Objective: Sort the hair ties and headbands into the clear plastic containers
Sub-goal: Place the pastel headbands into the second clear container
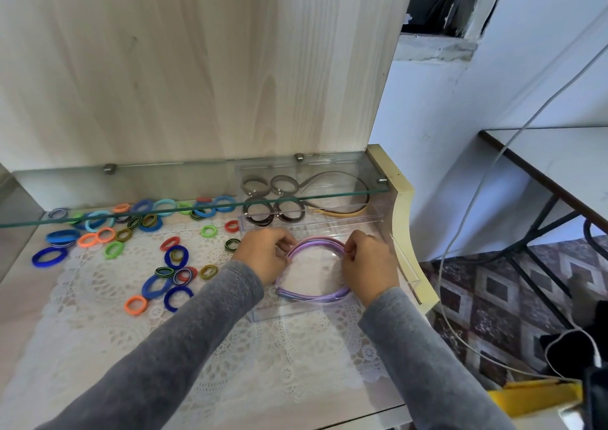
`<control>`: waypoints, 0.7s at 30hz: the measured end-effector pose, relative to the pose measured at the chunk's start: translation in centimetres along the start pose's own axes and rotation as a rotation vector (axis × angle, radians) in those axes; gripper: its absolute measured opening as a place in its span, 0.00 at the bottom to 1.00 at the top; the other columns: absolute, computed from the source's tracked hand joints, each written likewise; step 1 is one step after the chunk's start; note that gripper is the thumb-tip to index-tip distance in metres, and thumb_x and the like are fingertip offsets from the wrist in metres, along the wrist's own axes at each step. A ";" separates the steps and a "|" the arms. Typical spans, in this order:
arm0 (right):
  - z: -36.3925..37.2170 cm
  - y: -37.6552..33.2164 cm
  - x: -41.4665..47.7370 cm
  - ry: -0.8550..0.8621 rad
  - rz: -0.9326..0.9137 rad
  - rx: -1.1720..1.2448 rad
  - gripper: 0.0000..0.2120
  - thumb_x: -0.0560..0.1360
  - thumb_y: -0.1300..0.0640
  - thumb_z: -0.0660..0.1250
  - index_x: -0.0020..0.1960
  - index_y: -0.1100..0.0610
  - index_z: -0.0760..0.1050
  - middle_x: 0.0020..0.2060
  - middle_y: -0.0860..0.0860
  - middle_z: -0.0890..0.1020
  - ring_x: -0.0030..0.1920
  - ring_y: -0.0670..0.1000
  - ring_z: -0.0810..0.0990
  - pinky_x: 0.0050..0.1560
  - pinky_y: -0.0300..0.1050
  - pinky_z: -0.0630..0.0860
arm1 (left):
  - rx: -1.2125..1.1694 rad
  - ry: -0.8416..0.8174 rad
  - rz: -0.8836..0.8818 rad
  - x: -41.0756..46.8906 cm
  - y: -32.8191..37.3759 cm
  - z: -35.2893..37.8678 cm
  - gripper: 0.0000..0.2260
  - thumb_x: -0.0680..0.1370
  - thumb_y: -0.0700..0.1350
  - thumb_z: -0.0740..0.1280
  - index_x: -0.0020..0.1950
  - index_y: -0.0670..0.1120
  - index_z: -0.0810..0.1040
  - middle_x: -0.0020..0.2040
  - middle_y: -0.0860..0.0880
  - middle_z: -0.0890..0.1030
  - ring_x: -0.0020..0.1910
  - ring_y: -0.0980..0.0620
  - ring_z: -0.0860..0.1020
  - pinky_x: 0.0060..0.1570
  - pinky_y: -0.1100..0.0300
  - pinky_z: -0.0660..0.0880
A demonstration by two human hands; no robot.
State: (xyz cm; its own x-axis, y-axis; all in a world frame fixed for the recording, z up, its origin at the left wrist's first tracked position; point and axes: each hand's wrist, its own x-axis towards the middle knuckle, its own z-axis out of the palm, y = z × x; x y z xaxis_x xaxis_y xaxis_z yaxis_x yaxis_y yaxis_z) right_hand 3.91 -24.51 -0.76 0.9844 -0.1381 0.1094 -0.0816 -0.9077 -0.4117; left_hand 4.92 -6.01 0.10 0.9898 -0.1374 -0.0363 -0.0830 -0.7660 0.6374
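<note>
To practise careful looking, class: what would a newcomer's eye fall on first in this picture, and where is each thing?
The left hand and right hand grip a bundle of purple headbands at the near clear container in the centre. To the left, bright hair ties lie scattered on a lace cloth. Behind the hands, under a glass shelf, a second container holds dark hair ties and another headband.

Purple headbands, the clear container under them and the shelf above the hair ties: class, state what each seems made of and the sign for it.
Purple headbands: probably plastic or satin-wrapped, smooth with a soft sheen; which one is unclear. Clear container: rigid transparent plastic, seemingly, with the lace showing through its walls. Shelf: glass, judging by its greenish edge and metal clips.
</note>
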 end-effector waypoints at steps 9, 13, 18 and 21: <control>0.3 0.0 0.2 -0.002 -0.037 -0.010 0.08 0.75 0.64 0.63 0.50 0.57 0.79 0.46 0.53 0.79 0.42 0.53 0.75 0.46 0.43 0.74 | 0.125 -0.037 -0.065 0.6 0.5 -0.2 0.10 0.76 0.41 0.66 0.55 0.48 0.83 0.50 0.51 0.84 0.44 0.57 0.77 0.45 0.68 0.70; -0.2 0.6 0.4 -0.031 -0.023 0.087 0.08 0.75 0.63 0.64 0.48 0.57 0.81 0.45 0.54 0.80 0.43 0.52 0.76 0.47 0.42 0.74 | 0.154 -0.035 -0.086 0.8 0.8 -0.3 0.11 0.76 0.41 0.64 0.54 0.49 0.83 0.49 0.52 0.84 0.47 0.55 0.79 0.44 0.66 0.69; -0.5 1.4 0.7 -0.031 0.017 0.140 0.10 0.74 0.65 0.65 0.53 0.55 0.80 0.49 0.55 0.79 0.46 0.53 0.77 0.50 0.47 0.77 | 0.137 -0.021 -0.107 0.9 0.7 -0.4 0.14 0.76 0.38 0.61 0.55 0.50 0.82 0.47 0.53 0.83 0.42 0.57 0.75 0.40 0.68 0.68; -0.3 1.5 0.7 -0.044 -0.009 0.143 0.12 0.74 0.66 0.65 0.54 0.56 0.81 0.48 0.54 0.81 0.45 0.51 0.77 0.51 0.44 0.77 | 0.120 -0.028 -0.102 0.9 0.5 -0.3 0.14 0.75 0.36 0.61 0.54 0.51 0.80 0.42 0.54 0.81 0.40 0.57 0.76 0.32 0.71 0.67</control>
State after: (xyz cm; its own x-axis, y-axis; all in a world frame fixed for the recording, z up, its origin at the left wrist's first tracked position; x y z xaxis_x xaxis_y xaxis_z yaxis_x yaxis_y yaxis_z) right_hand 4.39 -26.12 -1.01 0.9911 -0.1099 0.0755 -0.0526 -0.8426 -0.5360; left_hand 5.84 -6.36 0.64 0.9904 -0.0711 -0.1187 0.0031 -0.8461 0.5330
